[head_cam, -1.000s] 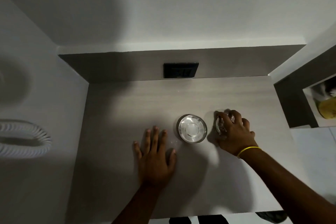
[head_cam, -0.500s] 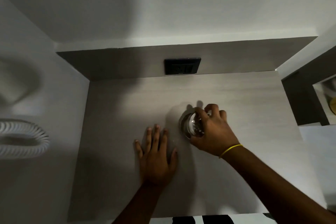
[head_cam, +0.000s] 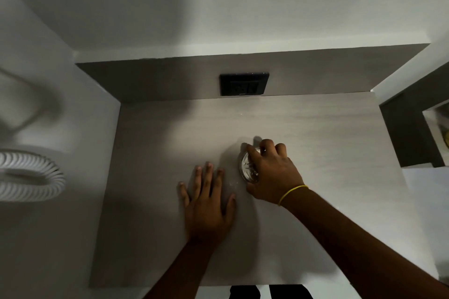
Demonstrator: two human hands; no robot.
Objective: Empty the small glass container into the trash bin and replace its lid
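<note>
The small glass container (head_cam: 246, 167) stood on the tabletop (head_cam: 328, 153) a little right of its middle, roughly halfway between the back edge and the front edge; the right hand (head_cam: 272, 175) lay over it from above, its fingers (head_cam: 252, 153) curled down around the rim, so the grip was clamped on the glass; only the left part of the container showed past the hand, and whether a lid sat on it could not be told; a yellow band (head_cam: 292, 194) circled the right wrist. The left hand (head_cam: 206, 204) rested flat on the tabletop just left of the container, palm down, fingers spread apart and holding nothing. A black socket plate (head_cam: 244, 84) sat on the panel along the back edge; a white ribbed hose (head_cam: 29, 177) curved beyond the left edge.
</note>
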